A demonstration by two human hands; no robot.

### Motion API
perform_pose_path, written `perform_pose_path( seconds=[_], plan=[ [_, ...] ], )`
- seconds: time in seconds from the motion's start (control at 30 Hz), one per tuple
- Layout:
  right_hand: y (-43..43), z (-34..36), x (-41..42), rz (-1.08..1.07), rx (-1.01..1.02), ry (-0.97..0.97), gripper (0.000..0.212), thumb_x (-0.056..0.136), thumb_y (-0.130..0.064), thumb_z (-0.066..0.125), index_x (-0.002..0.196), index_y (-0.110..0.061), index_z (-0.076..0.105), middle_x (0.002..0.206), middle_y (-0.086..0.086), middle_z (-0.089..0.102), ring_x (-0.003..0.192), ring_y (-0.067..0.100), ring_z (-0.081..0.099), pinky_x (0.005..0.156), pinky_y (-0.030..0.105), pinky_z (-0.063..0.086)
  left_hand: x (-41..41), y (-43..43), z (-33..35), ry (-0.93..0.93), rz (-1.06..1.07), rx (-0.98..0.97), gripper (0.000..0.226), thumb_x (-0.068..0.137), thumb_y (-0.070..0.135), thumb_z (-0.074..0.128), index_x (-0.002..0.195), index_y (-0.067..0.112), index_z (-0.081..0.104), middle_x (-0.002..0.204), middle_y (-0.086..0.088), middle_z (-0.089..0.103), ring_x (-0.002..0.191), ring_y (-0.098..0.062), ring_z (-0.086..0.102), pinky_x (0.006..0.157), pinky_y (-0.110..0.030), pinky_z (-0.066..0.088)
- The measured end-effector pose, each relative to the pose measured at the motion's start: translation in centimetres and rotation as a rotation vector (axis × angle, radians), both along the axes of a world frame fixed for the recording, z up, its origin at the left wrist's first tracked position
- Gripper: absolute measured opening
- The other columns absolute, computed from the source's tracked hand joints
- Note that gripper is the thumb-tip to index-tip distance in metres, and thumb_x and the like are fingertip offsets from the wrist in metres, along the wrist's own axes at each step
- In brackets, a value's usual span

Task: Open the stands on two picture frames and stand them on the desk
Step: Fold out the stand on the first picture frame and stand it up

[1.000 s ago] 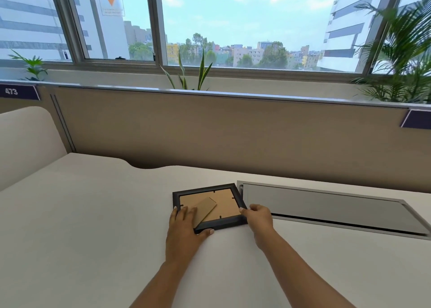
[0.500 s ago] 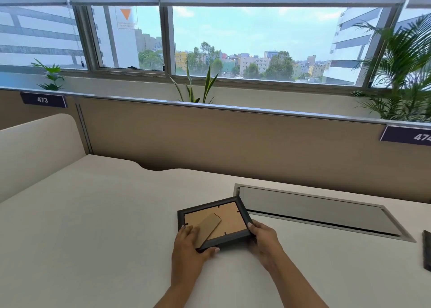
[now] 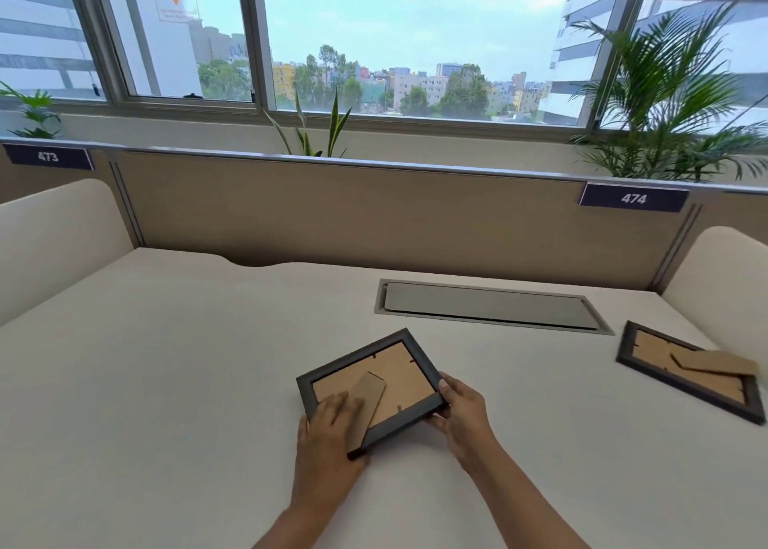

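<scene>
A black picture frame (image 3: 365,357) is face down in front of me, its brown backing up and its cardboard stand (image 3: 368,403) folded against the back. My left hand (image 3: 328,440) grips its near left corner, fingers on the backing beside the stand. My right hand (image 3: 461,411) grips the frame's right corner. The near edge looks lifted off the white desk (image 3: 166,382). A second black frame (image 3: 690,374) lies face down at the right, with its stand (image 3: 715,361) slightly raised.
A grey metal cable hatch (image 3: 490,307) is set into the desk behind the frames. A beige partition (image 3: 374,220) closes the back, and rounded cream dividers (image 3: 54,232) flank both sides. Plants stand on the window sill beyond.
Both hands have drawn the frame toward me and turned it slightly, lifting its near edge. The view has shifted right, so the second frame now shows.
</scene>
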State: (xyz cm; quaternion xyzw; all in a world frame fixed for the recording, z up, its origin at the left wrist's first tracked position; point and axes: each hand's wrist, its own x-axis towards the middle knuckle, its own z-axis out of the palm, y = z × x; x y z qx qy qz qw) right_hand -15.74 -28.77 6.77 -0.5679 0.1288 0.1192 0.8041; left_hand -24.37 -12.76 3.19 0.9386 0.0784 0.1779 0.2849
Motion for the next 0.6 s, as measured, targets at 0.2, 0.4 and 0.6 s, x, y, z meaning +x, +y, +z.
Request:
perform_pose_path(
  seconds=[0.2, 0.4, 0.6],
  plan=[
    [-1.5, 0.8, -4.9, -0.015, 0.022, -0.013, 0.013, 0.093, -0.003, 0.042, 0.095, -0.006, 0.054, 0.087, 0.014, 0.060, 0.090, 0.032, 0.057, 0.065, 0.042, 0.051, -4.3, -2.3, 1.6, 0.024, -0.008, 0.300, 0.081, 0.043, 0.027, 0.086, 0.119, 0.020, 0.060, 0.123, -0.003, 0.063, 0.110, -0.022, 0.061, 0.090, -0.046, 0.049],
    [-1.7, 1.9, -8.5, -0.035, 0.047, -0.065, 0.014, 0.093, -0.007, 0.045, 0.104, -0.004, 0.054, 0.088, 0.013, 0.059, 0.082, 0.026, 0.059, 0.062, 0.036, 0.053, -6.8, -2.6, 2.1, -0.098, 0.048, 0.507, 0.075, 0.037, 0.011, 0.090, 0.108, 0.013, 0.068, 0.105, -0.005, 0.072, 0.091, -0.023, 0.070, 0.072, -0.042, 0.059],
    [-1.6, 3.8, -10.6, -0.027, 0.012, -0.174, 0.014, 0.093, -0.013, 0.047, 0.090, -0.007, 0.060, 0.088, 0.012, 0.060, 0.079, 0.023, 0.060, 0.057, 0.028, 0.056, -8.8, -3.0, 2.8, -0.155, -0.015, 0.533, 0.072, 0.034, 0.006, 0.090, 0.103, 0.009, 0.069, 0.093, -0.003, 0.075, 0.072, -0.019, 0.071, 0.053, -0.032, 0.059]
  ],
)
